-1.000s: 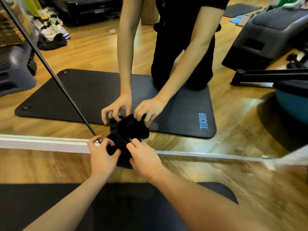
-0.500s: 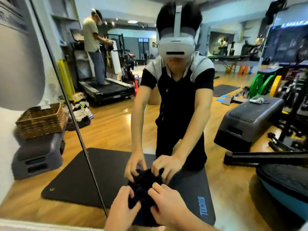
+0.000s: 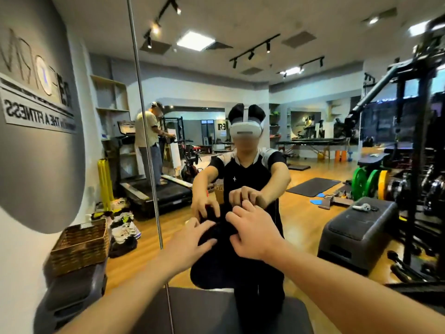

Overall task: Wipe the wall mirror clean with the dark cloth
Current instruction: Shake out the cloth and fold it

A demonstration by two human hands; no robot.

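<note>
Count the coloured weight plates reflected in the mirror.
3, standing side by side on the right: a green plate, a second green plate next to it, and a yellow plate furthest right. Others may be hidden.

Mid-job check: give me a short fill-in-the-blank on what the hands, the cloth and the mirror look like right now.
1. Both hands press the dark cloth against the wall ____.
2. The left hand lies on the cloth with its fingers ____.
3. The woven basket shows to the ____ of the mirror seam.
4. The right hand lies on the cloth's ____ side.

Missing words: mirror; spread; left; right
</note>
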